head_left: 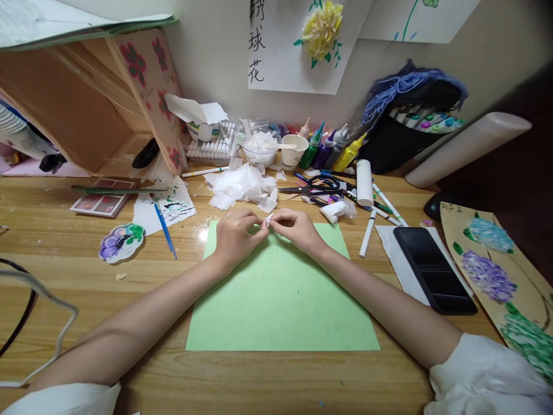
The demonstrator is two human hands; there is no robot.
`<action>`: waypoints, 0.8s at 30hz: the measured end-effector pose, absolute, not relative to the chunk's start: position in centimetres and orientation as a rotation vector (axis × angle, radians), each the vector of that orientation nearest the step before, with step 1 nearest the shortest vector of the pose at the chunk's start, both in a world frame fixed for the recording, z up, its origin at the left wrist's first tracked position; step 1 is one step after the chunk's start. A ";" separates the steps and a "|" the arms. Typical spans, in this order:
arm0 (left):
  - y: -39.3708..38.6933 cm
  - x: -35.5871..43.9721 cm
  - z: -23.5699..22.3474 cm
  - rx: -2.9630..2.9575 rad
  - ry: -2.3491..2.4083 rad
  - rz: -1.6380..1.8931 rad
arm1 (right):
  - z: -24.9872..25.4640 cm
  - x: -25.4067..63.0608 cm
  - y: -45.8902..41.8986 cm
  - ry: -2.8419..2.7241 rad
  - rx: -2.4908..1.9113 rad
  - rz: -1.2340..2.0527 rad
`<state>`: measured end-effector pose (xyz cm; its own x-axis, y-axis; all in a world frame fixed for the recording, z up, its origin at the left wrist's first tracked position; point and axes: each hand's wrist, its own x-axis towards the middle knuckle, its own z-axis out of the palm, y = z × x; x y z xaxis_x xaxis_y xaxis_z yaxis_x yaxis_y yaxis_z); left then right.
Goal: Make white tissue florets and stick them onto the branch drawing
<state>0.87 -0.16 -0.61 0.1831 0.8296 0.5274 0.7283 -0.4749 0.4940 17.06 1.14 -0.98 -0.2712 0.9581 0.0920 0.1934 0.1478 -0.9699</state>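
Note:
My left hand (239, 233) and my right hand (298, 227) meet over the top edge of a light green sheet of paper (280, 300). Both pinch a small crumpled white piece of paper (269, 219) between thumb and fingertips. Most of that piece is hidden by the fingers. Just beyond the hands lies a heap of torn white tissue paper (244, 183). Black-handled scissors (317, 185) rest to its right, and a partly wrapped white roll (334, 211) lies beside my right hand.
Paint bottles (311, 148), a paper cup (294, 151) and a bowl of white scraps (259, 148) line the wall. At left are a flower-shaped palette (121, 242) and blue brushes (164, 227). White markers (367, 233), a phone (434, 268) and a flower picture (488, 274) lie at right.

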 end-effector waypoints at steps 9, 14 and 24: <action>-0.2 0.8 -0.1 2.273 1.371 1.018 | -0.7 17.0 1.0 -1.611 -1.137 1.120; -0.2 0.8 -0.1 2.263 1.395 1.042 | -0.8 17.0 0.8 -1.680 -1.121 1.042; 0.1 0.7 -0.1 2.083 1.395 1.193 | -0.7 16.9 0.8 -1.689 -1.130 0.978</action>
